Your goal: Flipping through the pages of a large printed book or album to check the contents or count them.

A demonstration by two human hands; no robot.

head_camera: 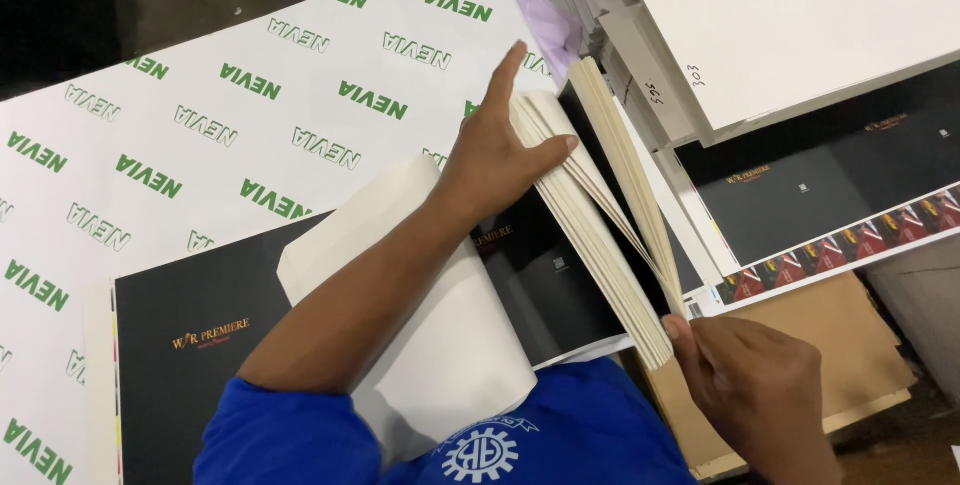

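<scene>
- Sheet stack (590, 215): cream sheets, fanned, lying on the dark printed sheets (560, 285) on the desk.
- Left hand (497, 150): grip spread flat, thumb pressed on the fanned edges.
- Right hand (755, 390): grip pinching the stack's near corner, lifting a section.
- Risk: sheets may slip from the pinch and splay, or crease where the thumb bears down.
- Risk: the curled white sheet (440, 335) under the forearm could buckle.
- Hidden: stack's underside; right fingertips; how many sheets are lifted is unclear.
</scene>
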